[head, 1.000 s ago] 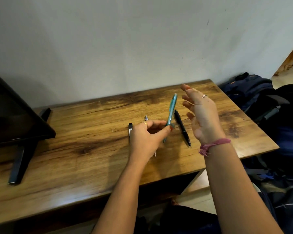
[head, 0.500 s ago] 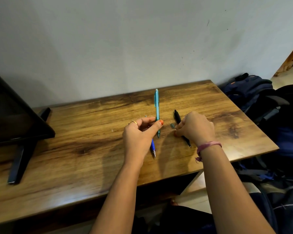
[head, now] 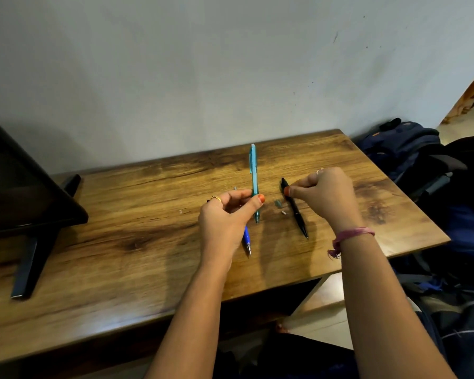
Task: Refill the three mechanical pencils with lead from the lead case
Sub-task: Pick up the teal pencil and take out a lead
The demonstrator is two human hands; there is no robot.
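My left hand [head: 227, 214] pinches a light-blue mechanical pencil [head: 253, 176] near its lower end and holds it upright, tip down, just above the wooden table [head: 121, 242]. Under that hand a dark-blue pencil [head: 246, 239] lies on the table, mostly hidden. A black pencil [head: 297, 214] lies to the right. My right hand [head: 326, 195] hovers over its upper end, thumb and fingers pinched together; I see nothing between them. A small grey cap [head: 278, 203] and a tiny white piece [head: 283, 212] lie between the pencils. No lead case shows.
A black monitor on a stand [head: 30, 214] occupies the table's left side. Dark-blue bags [head: 411, 151] lie on the floor beyond the right edge. The wall runs right behind the table.
My left hand has turned the light-blue pencil upright. My right hand, open in the air a second ago, dropped to the table by the black pencil and has now lifted a little, fingers pinched.
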